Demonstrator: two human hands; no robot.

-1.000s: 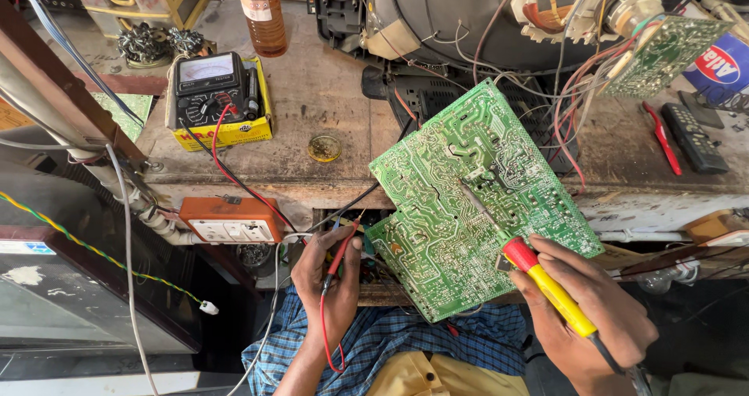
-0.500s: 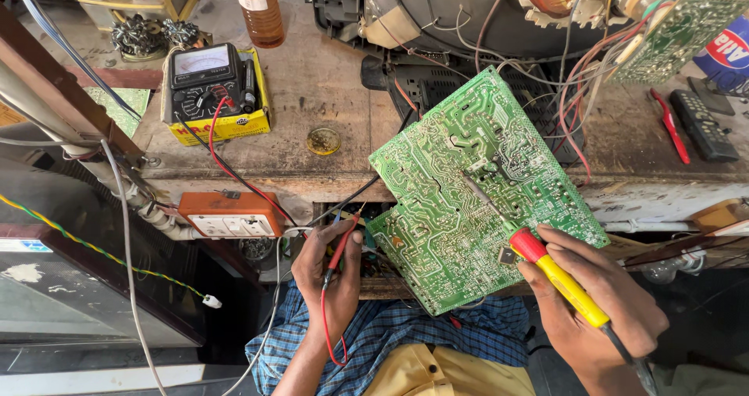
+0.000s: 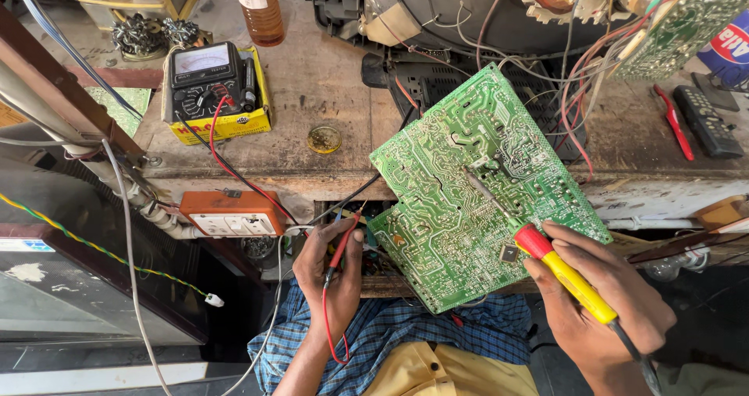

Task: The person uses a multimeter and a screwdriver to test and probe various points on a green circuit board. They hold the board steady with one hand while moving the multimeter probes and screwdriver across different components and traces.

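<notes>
A large green circuit board [image 3: 460, 209] leans tilted against the workbench's front edge, solder side up. My right hand [image 3: 605, 306] grips a yellow soldering iron with a red collar [image 3: 566, 275]; its thin metal tip reaches up to the middle of the board. My left hand [image 3: 328, 275] pinches a red test probe [image 3: 343, 244] by the board's lower left corner. The probe's red lead loops below my wrist. An analogue multimeter in a yellow case [image 3: 207, 84] sits on the bench at the left, with red and black leads running from it.
An orange socket box [image 3: 234, 213] hangs at the bench edge. A small round tin [image 3: 324, 138] lies on the wood. A brown bottle [image 3: 257, 6], an opened television tube [image 3: 468, 6] with loose wires, a smaller board [image 3: 679, 33], a remote [image 3: 706, 119] and a red-handled tool [image 3: 675, 123] crowd the back.
Both hands keep their grips. The soldering iron has shifted slightly up the board, and the view has drifted a little.
</notes>
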